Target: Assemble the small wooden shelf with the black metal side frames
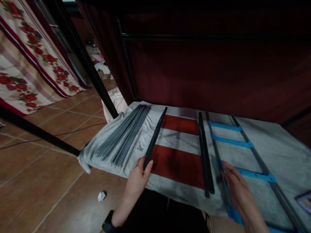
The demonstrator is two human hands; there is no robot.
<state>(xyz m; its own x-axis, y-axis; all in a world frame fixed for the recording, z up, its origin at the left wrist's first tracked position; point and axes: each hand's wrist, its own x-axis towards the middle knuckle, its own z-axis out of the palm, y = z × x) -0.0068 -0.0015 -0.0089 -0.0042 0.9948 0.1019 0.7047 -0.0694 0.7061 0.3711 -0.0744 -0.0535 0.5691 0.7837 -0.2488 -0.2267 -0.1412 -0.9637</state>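
Near the front edge of the cloth-covered surface, my left hand (139, 173) pinches the lower end of a dark metal bar (156, 136). Two red-brown panels (178, 161) lie just right of that bar, with a pair of dark bars (204, 152) along their other side. My right hand (234, 181) has its fingers around the left rail of a ladder-like frame (262, 168) with grey tubes and blue crosspieces. That rail is blurred near the hand. Left of the dark bar lie several grey tubes (130, 132) and a few small screws (140, 146).
A grey cloth (191, 200) covers the surface, with a dark red curtain (206, 74) behind it. Black posts (87, 64) rise at the left. Crumpled paper (102, 195) and a cable (60, 134) lie on the tiled floor. A flowered curtain (31, 58) hangs at far left.
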